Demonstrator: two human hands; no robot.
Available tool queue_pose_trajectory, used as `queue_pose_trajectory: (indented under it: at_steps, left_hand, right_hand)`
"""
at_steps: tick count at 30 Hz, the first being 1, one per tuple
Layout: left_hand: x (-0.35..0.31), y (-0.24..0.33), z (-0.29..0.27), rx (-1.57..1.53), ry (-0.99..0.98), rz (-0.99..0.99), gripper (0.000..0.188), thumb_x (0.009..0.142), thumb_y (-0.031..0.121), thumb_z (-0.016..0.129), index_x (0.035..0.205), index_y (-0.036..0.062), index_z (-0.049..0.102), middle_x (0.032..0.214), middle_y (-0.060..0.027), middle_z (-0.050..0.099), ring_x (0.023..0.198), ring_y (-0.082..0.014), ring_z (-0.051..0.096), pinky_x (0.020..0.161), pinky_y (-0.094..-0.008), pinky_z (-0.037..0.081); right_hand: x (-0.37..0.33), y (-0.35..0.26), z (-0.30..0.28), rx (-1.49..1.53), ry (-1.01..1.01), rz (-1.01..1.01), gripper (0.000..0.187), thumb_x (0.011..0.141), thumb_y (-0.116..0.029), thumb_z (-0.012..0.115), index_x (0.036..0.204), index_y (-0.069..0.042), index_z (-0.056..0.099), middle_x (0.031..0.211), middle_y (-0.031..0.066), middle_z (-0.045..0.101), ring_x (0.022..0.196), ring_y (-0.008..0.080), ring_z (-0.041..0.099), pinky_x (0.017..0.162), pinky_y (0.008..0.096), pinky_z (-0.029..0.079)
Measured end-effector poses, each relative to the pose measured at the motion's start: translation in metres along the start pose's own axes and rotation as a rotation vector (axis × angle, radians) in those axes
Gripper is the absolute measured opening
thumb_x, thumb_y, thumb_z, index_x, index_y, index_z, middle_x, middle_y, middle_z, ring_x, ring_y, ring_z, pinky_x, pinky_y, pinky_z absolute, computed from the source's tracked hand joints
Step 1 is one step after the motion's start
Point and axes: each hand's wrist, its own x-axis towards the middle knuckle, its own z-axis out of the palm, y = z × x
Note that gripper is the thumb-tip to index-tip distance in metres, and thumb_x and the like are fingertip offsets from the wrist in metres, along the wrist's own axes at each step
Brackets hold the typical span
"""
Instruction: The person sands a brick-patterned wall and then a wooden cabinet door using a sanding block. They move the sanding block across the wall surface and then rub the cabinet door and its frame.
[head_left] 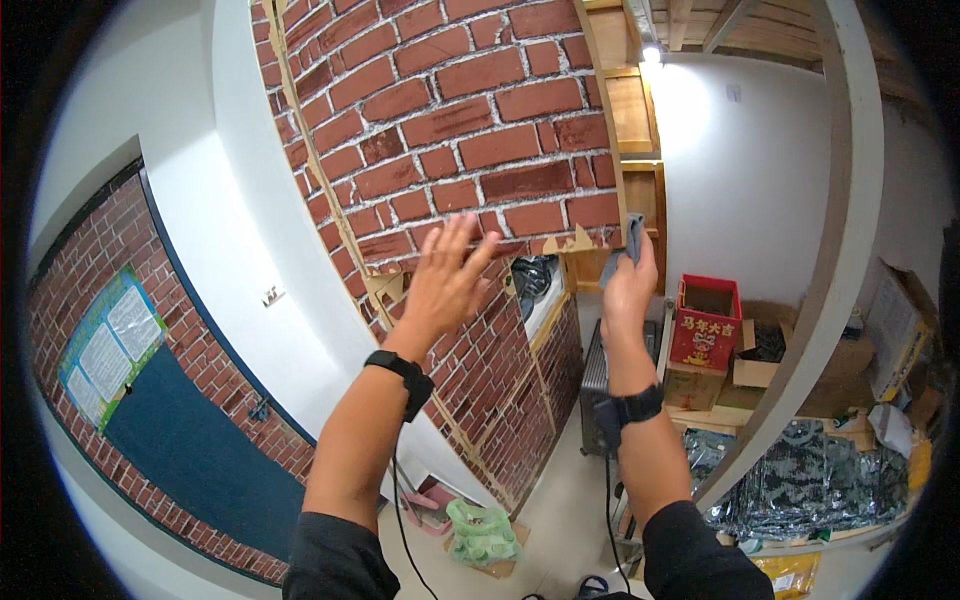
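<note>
1. Dark fabric sleeves cover both upper arms at the lower edge; each bare forearm carries a black band at the wrist, with a thin black cable hanging from it.
2. The left hand (pixel 445 280) is raised with its fingers spread and loose, gripping nothing. Its palm faces the brick-pattern panel (pixel 470 130), and the fingertips lie at or just off the surface; actual contact cannot be told.
3. The right hand (pixel 628 285) is clenched around a small grey cloth (pixel 632 238), soft and folded, which sticks up out of the fist beside the panel's right edge.
4. The panel is a flat sheet printed with red bricks and pale mortar lines, set in a light wooden frame. Along its lower edge the covering is torn in jagged points, baring plain brown board.
5. Below, on the pale floor, sits a crumpled green plastic bag (pixel 482 532).
6. To the right, past a pale curved post, lies a heap of shiny dark patterned sheeting (pixel 810 480).
7. Behind it stand a red cardboard box (pixel 706 325) and plain brown cartons against a white wall.
</note>
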Motion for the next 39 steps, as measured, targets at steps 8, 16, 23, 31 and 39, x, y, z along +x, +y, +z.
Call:
queue_pose_trajectory:
  at_steps: [8, 16, 23, 31, 39]
  left_hand:
    - [0.066, 0.074, 0.004, 0.046, 0.209, 0.137, 0.074, 0.090, 0.024, 0.068, 0.156, 0.0331, 0.037, 0.164, -0.0104, 0.028, 0.154, -0.0309, 0.023, 0.126, -0.0502, 0.015]
    - [0.041, 0.114, -0.053, -0.120, 0.551, 0.015, 0.057, 0.095, 0.011, 0.055, 0.150, 0.0087, 0.043, 0.159, -0.0257, 0.035, 0.147, -0.0429, 0.035, 0.120, -0.0554, 0.026]
    - [-0.004, 0.105, -0.105, -0.251, 0.688, 0.004, 0.069, 0.089, -0.002, 0.058, 0.154, 0.0069, 0.034, 0.160, -0.0279, 0.030, 0.146, -0.0476, 0.033, 0.119, -0.0600, 0.029]
    - [-0.026, 0.113, -0.134, -0.316, 0.658, -0.124, 0.070, 0.089, -0.002, 0.062, 0.152, 0.0057, 0.034, 0.157, -0.0274, 0.034, 0.144, -0.0456, 0.037, 0.117, -0.0593, 0.035]
    - [-0.054, 0.094, -0.175, -0.395, 0.723, 0.075, 0.100, 0.081, 0.019, 0.082, 0.160, 0.0195, 0.021, 0.162, -0.0292, 0.022, 0.146, -0.0498, 0.031, 0.117, -0.0589, 0.035]
  right_hand:
    - [-0.047, -0.033, -0.024, 0.132, 0.011, -0.082, 0.050, 0.097, 0.003, 0.041, 0.147, 0.008, 0.044, 0.144, 0.0201, 0.055, 0.131, 0.0278, 0.054, 0.112, 0.0365, 0.038]
    - [-0.136, -0.108, -0.069, -0.020, -0.165, -0.386, 0.046, 0.094, 0.010, 0.040, 0.139, 0.013, 0.046, 0.145, 0.0258, 0.048, 0.134, 0.0371, 0.050, 0.112, 0.0403, 0.039]
    - [-0.133, -0.221, -0.077, -0.068, -0.142, -0.969, 0.050, 0.087, 0.018, 0.044, 0.135, 0.008, 0.057, 0.140, 0.0242, 0.058, 0.132, 0.0371, 0.056, 0.111, 0.0441, 0.044]
    - [-0.102, -0.302, 0.028, -0.301, -0.226, -1.310, 0.052, 0.080, 0.012, 0.055, 0.130, 0.005, 0.062, 0.143, 0.0201, 0.057, 0.137, 0.0404, 0.050, 0.114, 0.0489, 0.041]
    - [-0.117, -0.293, 0.021, 0.096, -0.317, -1.273, 0.043, 0.091, 0.010, 0.054, 0.133, 0.002, 0.062, 0.146, 0.0208, 0.055, 0.138, 0.0377, 0.049, 0.115, 0.0464, 0.042]
